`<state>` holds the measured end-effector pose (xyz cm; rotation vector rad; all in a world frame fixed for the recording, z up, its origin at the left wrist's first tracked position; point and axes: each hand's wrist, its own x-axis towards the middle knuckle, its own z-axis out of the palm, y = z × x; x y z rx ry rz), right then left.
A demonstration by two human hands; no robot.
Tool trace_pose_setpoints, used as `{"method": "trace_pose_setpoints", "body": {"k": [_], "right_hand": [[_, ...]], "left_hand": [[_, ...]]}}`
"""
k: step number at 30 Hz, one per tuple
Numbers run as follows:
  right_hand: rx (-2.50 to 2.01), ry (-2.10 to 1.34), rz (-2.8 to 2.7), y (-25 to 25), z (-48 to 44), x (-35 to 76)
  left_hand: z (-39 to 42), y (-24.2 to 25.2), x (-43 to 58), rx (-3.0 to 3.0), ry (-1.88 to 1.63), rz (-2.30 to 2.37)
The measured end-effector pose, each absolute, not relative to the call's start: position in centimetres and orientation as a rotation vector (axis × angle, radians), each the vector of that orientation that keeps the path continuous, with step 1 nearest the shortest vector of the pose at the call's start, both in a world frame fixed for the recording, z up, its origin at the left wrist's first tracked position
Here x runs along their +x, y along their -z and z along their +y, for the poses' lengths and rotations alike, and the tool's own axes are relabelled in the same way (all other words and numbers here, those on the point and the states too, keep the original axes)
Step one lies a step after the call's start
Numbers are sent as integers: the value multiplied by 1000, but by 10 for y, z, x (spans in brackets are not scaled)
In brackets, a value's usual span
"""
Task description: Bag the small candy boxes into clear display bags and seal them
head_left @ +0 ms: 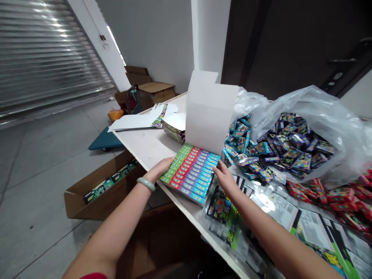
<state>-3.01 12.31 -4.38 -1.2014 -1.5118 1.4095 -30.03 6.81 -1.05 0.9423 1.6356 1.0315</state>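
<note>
A carton with its white lid raised sits at the table's near edge. It is filled with rows of small candy packs in green, red, purple and blue columns. My left hand, below a pale green bangle, grips the carton's left side; some of its fingers are hidden. Against the right side, my right hand holds the carton with its thumb near the blue packs. Just behind the carton stands another printed box, partly covered by the raised lid.
Loose blue and purple packs lie in clear plastic bags on the right, with red packs nearer. Printed flat sheets cover the right table side. Flattened white cartons lie at the back left. A brown box stands on the floor.
</note>
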Motion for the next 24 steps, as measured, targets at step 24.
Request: {"method": "trace_pose_setpoints", "body": {"k": [24], "right_hand": [[-1096,-1193,-1764,26,150,-53]], "left_hand": [[65,10,-302,832,-1124,1804]]}}
